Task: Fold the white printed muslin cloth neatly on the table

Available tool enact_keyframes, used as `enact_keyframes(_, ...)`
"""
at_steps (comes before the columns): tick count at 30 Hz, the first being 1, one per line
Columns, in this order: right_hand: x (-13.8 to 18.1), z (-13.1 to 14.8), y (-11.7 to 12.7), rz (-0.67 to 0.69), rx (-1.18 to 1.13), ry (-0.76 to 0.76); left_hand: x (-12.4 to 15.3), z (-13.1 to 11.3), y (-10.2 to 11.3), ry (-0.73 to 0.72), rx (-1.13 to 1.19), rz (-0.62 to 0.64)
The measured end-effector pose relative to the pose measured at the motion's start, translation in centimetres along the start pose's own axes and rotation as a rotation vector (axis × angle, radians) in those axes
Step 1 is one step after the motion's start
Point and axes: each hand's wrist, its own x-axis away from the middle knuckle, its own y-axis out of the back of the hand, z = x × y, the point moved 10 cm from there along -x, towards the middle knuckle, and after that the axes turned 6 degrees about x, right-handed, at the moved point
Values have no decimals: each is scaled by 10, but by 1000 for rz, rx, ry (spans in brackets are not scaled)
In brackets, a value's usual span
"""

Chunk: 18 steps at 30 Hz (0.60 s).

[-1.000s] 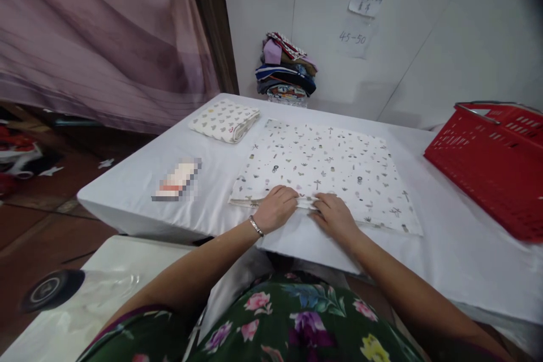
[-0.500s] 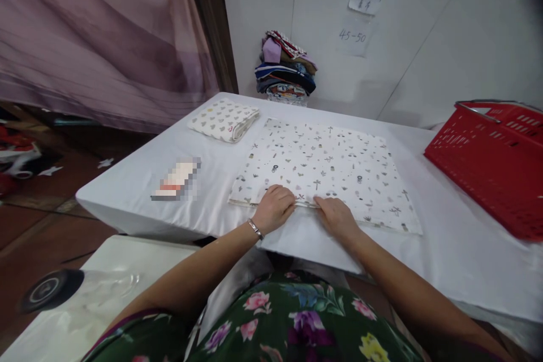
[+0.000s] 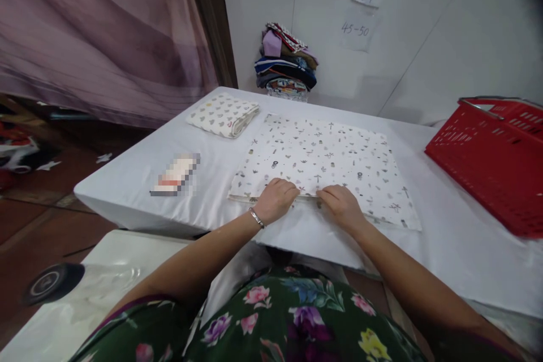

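A white printed cloth [image 3: 322, 158] with small palm trees and other little motifs lies flat in layers before me on the table. My left hand [image 3: 278, 201] pinches its near edge a bit left of the middle; a silver bracelet circles that wrist. Just to the right, my right hand [image 3: 341, 206] grips the same edge between thumb and fingers. The short stretch of edge between the two hands looks slightly raised. Farther back on the left rests a folded white cloth [image 3: 223, 116] with grey motifs.
The table [image 3: 449, 260] has a white cover. A blurred-out flat object [image 3: 176, 174] lies on its left side, and a red basket [image 3: 487, 164] stands at the right. Behind the table rises a pile of folded fabrics [image 3: 286, 62]. A white surface [image 3: 139, 260] adjoins at lower left.
Both hands still hold the cloth's near edge and have shifted slightly right and away from me. The cloth otherwise lies much as before.
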Motion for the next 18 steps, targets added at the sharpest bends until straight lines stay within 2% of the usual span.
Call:
enact_keyframes(6,7,13,-14,99,-31,94,12,-5,-10,-76,-23,41)
enact_keyframes(11,11,7,-22,188,-32,51,14,-7,-18,-122,-47,140)
enact_keyframes(14,14,9,-27,193,24,54,14,-9,-25,-115,-70,204)
enact_keyframes(18,17,15,-29,232,47,90,15,-10,-29,-80,-86,223)
